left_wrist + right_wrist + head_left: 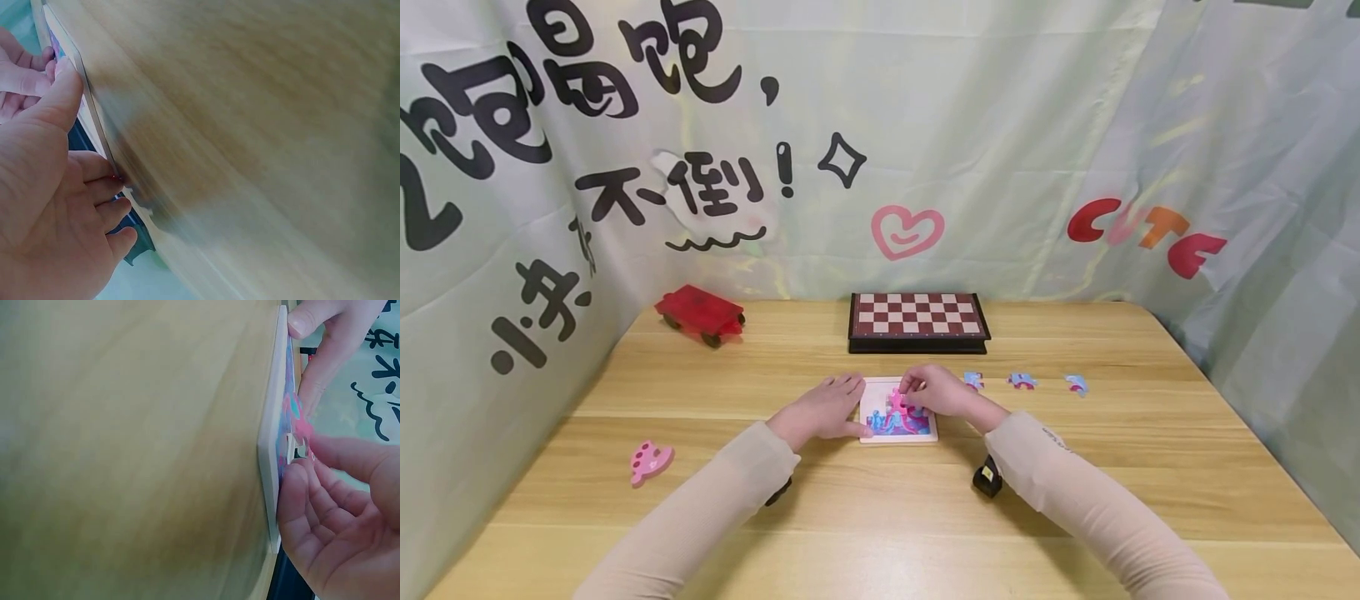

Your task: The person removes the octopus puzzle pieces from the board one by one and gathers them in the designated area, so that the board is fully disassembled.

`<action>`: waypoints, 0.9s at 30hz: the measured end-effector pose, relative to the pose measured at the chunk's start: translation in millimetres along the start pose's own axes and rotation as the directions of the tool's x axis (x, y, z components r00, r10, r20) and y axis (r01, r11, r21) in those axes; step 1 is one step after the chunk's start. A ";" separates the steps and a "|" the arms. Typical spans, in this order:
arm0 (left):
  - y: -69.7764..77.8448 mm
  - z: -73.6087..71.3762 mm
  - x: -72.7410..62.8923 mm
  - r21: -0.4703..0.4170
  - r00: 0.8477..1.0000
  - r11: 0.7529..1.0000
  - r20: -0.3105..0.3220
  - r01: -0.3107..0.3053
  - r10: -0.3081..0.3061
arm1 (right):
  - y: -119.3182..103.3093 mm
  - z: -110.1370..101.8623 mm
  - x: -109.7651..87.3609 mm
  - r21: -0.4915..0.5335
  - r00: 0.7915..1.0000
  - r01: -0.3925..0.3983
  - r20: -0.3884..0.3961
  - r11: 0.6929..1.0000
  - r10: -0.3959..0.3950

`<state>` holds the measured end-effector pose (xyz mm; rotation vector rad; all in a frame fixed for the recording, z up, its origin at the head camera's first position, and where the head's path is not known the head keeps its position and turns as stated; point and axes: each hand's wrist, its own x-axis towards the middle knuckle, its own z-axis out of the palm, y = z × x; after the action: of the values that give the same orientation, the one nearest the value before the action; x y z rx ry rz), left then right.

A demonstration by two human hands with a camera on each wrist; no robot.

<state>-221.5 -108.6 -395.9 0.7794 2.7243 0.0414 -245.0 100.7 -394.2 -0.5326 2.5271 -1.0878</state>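
A small puzzle board [874, 387] with a pale frame lies in front of me, its lower part filled with blue, purple and pink pieces. My left hand [823, 410] rests along the board's left side, thumb on the near corner and fingers at the far one. Over the middle of the board, my right hand [942, 392] pinches a pink puzzle piece [302, 429] between thumb and fingers. In the right wrist view this piece stands tilted up from the board's surface. The left thumb [304, 322] touches the frame there.
Loose blue and pink puzzle pieces [1022, 381] lie in a row to the right of the board. Behind it stands a checkered chessboard case [919, 323]. A red toy cart [700, 313] sits at the back left, and a pink toy [651, 462] lies nearer on the left.
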 end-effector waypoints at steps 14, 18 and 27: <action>0.5 -0.5 0.2 0.000 1.000 1.000 0.006 0.011 -0.011 | -0.8 5.6 -1.8 -0.105 0.996 0.074 0.056 0.992 -0.068; 0.7 -0.5 0.3 0.004 1.000 1.000 0.010 0.013 -0.013 | -1.5 6.5 -3.3 -0.111 0.997 0.074 0.047 0.991 -0.069; 0.9 -0.9 0.2 0.013 1.000 1.000 0.014 0.011 -0.011 | 1.3 0.8 -5.9 -0.069 0.995 0.082 0.064 0.994 -0.078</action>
<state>-221.5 -107.6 -395.0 0.7659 2.7180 0.0160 -239.7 103.7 -394.7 -0.6814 2.5181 -0.9957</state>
